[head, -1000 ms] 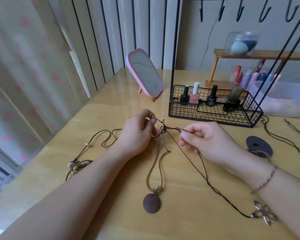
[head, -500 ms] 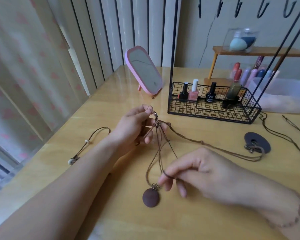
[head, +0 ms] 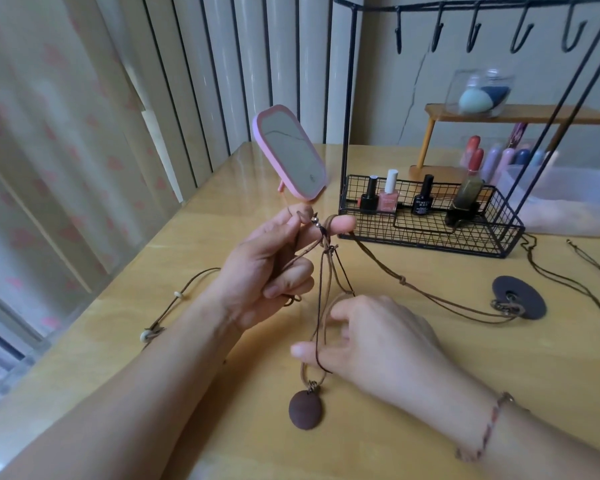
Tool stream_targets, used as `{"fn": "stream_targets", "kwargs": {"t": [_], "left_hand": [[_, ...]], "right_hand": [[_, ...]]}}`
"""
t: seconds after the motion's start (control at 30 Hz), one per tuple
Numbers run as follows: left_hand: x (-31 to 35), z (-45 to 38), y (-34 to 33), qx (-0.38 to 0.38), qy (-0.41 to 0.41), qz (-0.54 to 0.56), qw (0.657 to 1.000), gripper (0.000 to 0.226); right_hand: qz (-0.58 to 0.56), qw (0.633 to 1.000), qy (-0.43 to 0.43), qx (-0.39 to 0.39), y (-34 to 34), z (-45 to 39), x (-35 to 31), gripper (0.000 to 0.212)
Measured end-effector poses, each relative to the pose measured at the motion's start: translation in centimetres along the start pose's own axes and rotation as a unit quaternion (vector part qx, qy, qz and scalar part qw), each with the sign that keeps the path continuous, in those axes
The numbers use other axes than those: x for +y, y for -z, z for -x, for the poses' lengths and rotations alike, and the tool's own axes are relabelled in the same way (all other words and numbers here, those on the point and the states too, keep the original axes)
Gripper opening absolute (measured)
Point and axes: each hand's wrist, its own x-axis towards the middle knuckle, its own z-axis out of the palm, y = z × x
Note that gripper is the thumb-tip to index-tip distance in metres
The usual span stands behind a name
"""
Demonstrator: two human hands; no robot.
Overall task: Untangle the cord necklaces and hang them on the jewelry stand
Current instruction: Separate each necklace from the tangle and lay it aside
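On the table (head: 499,393), the mirror (head: 290,157) stands left of the jewelry stand (head: 430,233), 4 bottles (head: 388,197) inside.

I see a pink mirror (head: 289,154) far left on the wooden table (head: 499,368), nail polish bottles (head: 388,197) right of it, a wooden shelf (head: 520,114) far right bearing a clear box of sponges (head: 478,93), striped curtains (head: 66,150) left.

The left hand (head: 271,268) is raised above the pale wooden table (head: 499,393), pinching the knotted junction of brown cord necklaces (head: 328,249) between thumb and fingers. From that knot strands drop to the right hand (head: 378,341), whose curled fingers hook a thin dark cord just above a round dark-brown disc pendant (head: 305,409) lying flat. Another strand runs right to a flat dark-grey disc pendant (head: 522,299), near the black wire jewelry stand (head: 430,233) holding nail-polish bottles (head: 388,197).
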Motion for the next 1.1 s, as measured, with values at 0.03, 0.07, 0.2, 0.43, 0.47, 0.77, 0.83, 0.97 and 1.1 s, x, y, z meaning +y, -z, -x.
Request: {"fn": "stream_targets", "kwargs": {"t": [0.03,0.07,0.2,0.43,0.47,0.77,0.83,0.97,1.1], "left_hand": [[0.1,0.1,-0.1,-0.003,-0.001,-0.002,1.0,0.006],[0.1,0.2,-0.2,-0.003,-0.004,-0.002,1.0,0.007],[0.5,0.4,-0.2,0.002,-0.023,0.02,1.0,0.016],[0.5,0.6,-0.6,-0.02,-0.02,0.036,0.999,0.02],[0.4,0.6,-0.6,-0.022,-0.017,0.035,0.999,0.022],[0.4,0.7,-0.7,-0.017,-0.004,0.043,0.999,0.029],[0.4,0.8,-0.7,-0.016,-0.003,0.04,0.999,0.026],[0.5,0.8,-0.6,-0.011,-0.004,0.039,0.999,0.021],[0.4,0.8,-0.5,-0.029,-0.011,0.039,0.999,0.013]], "right_hand": [[-0.008,1.0,0.006,0.004,-0.2,0.1,0.2,0.042],[-0.015,1.0,0.011,0.009,-0.3,0.1,0.6,0.031],[-0.16,0.987,0.027,0.017,-0.6,0.6,2.4,0.009],[-0.262,0.956,0.09,0.1,1.2,3.7,4.0,0.001],[-0.235,0.956,0.099,0.143,1.4,4.0,4.3,0.001],[-0.482,0.851,0.155,0.143,3.6,3.9,5.0,0.022],[-0.524,0.83,0.139,0.133,3.8,3.8,5.1,0.025],[-0.544,0.823,0.09,0.139,4.5,3.9,5.6,0.032],[-0.515,0.846,0.075,0.118,5.5,4.2,6.2,0.063]]}}
